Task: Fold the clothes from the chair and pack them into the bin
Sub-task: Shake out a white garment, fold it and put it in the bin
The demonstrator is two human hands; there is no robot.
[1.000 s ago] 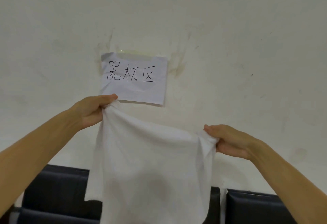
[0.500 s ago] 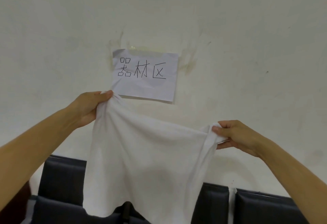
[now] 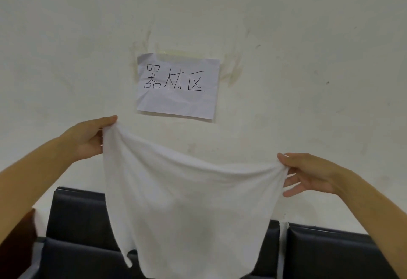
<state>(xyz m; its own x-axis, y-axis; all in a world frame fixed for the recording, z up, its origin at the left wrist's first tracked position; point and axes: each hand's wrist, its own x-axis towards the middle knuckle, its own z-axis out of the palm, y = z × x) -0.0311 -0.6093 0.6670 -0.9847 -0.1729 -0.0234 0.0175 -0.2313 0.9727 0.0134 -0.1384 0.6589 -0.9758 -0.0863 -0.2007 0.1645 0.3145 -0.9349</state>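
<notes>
Both hands, left hand (image 3: 88,141) and right hand (image 3: 308,173), are pinching the white cloth (image 3: 187,201); the right grip looks thin, so that corner might be slipping free.

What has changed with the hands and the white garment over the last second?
The right hand has swung out to the right, pulling the white garment's top edge wider. Its lower fingers have opened, so only thumb and forefinger now pinch the corner. The left hand still grips its corner, held higher than the right. The garment still hangs in front of the dark chairs, below the paper sign.
</notes>
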